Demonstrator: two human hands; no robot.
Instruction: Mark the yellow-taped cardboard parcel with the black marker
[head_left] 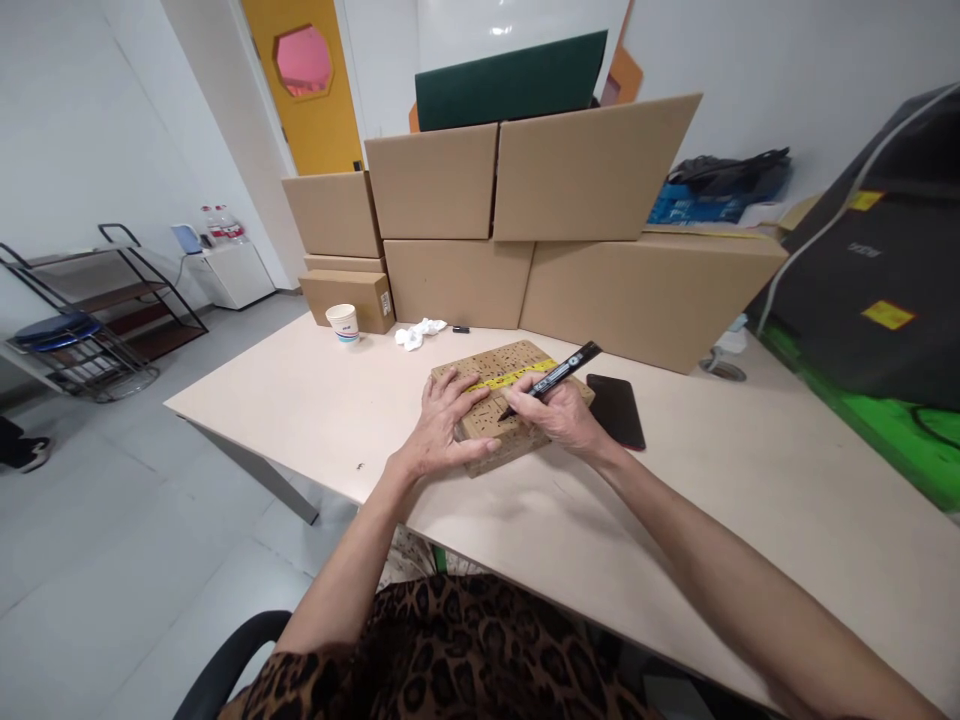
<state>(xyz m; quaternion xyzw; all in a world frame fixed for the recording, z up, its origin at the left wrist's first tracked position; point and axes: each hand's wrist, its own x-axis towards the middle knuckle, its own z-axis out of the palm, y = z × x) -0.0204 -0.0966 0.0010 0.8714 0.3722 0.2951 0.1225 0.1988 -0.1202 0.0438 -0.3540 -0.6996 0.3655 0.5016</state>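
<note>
Right hand (564, 412) has its grip clamped on the marker (557, 374), tip at the box (517, 355) on the desk (300, 400); left hand (444, 428), fingers spread, should brace the box firmly for steady strokes.

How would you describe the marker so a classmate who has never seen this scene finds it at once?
Start with the pale table, then find the small, dark-speckled box on it. Over that box, the right hand holds the marker. It is long, slim and black with white print, unlike the wide, flat phone beside the box.
</note>
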